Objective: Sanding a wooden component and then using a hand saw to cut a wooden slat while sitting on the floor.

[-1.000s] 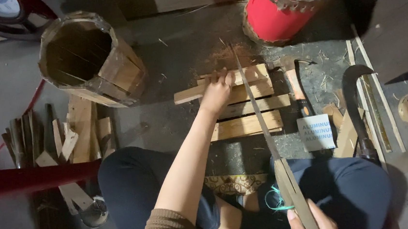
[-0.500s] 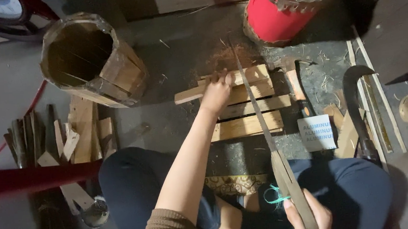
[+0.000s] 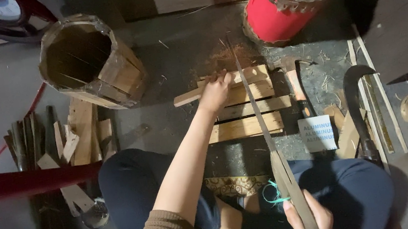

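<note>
Left hand [image 3: 216, 92], frame centre: fingers closed on the wooden strip [image 3: 221, 85], pinning it to the slatted block [image 3: 247, 110] so it cannot shift under the blade. Right hand [image 3: 308, 216], bottom edge: fingers wrapped round the saw [image 3: 258, 120] handle, blade running up across the strip. Sawdust [image 3: 226, 58] lies beyond. Cut line hidden by my knuckles; right wrist out of frame.
</note>
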